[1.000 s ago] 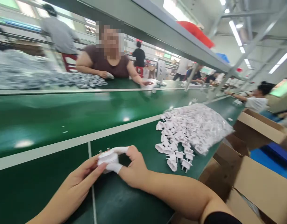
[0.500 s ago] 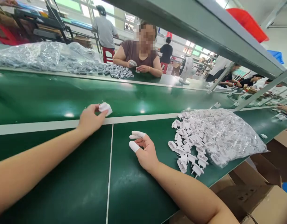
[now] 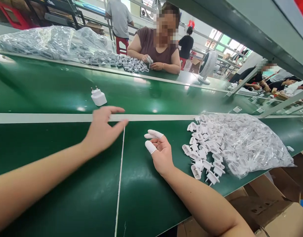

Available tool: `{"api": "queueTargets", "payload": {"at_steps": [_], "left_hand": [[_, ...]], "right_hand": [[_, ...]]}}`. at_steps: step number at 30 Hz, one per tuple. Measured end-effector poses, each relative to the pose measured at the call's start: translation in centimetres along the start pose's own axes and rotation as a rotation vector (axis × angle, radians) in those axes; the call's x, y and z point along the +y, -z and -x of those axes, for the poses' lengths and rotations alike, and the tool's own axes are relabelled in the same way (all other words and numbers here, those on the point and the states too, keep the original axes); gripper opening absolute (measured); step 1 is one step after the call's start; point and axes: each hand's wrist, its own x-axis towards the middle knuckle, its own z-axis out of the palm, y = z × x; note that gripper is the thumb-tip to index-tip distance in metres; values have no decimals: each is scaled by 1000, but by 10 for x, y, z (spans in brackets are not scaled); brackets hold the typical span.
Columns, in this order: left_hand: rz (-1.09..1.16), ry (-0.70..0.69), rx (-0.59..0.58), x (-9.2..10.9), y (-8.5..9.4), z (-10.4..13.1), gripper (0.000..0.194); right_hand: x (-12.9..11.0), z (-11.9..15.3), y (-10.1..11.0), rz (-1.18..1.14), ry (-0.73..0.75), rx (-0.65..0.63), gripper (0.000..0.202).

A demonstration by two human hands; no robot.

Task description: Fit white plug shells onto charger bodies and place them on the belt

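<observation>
On our side of the white strip point(image 3: 156, 117), one green worktop point(image 3: 67, 210). Nearer than the strip, our right hand point(image 3: 163, 154), thumb and two fingers in white covers point(image 3: 151, 147), half curled, tips apart, nothing visible in grasp. To its right, also short of the strip, a scatter of white plug pieces point(image 3: 202, 153) spilling from a clear bag point(image 3: 257, 144). Over the strip, our left hand point(image 3: 102, 128), thumb and forefinger spread, holding nothing. Just beyond the strip, past the left hand and touched by neither, one white two-pin adapter point(image 3: 99, 98) on the green band point(image 3: 131, 89), pins point(image 3: 96, 87) pointing away from us. We judge it light, stiff and rather slippery, the pins its delicate part; best hold, the broad sides of the body. Beyond the strip, we reckon sideways room along the band to the adapter's right, bounded by the pale rail point(image 3: 112, 69). Farther from the strip, past that rail, a heap of grey parts point(image 3: 131, 64) and one co-worker point(image 3: 166, 61).
</observation>
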Motion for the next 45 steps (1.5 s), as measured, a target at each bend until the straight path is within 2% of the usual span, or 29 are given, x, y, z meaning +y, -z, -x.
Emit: {"api": "queueTargets", "payload": {"at_steps": [3, 6, 14, 22, 26, 34, 37, 41, 45], "left_hand": [[182, -232, -134, 27, -8, 49, 14], [262, -359, -195, 38, -13, 75, 7], [258, -456, -148, 32, -10, 72, 10], [163, -554, -113, 32, -11, 78, 9], [225, -498, -152, 37, -9, 78, 13], [454, -194, -285, 42, -9, 83, 14], [534, -75, -319, 42, -11, 85, 15], [650, 84, -387, 44, -11, 85, 15], [723, 169, -443, 47, -10, 83, 12]], "right_hand": [[3, 3, -1, 34, 41, -15, 46], [5, 6, -2, 92, 108, -32, 55], [0, 10, -3, 320, 306, -32, 59], [-8, 12, -1, 590, 610, -3, 61], [-11, 14, -2, 661, 670, -1, 57], [-14, 17, -1, 714, 621, -157, 44], [-12, 19, -1, 696, 559, -197, 43], [-8, 23, 0, 629, 423, -188, 42], [-5, 25, 1, 508, 283, -189, 43]]}}
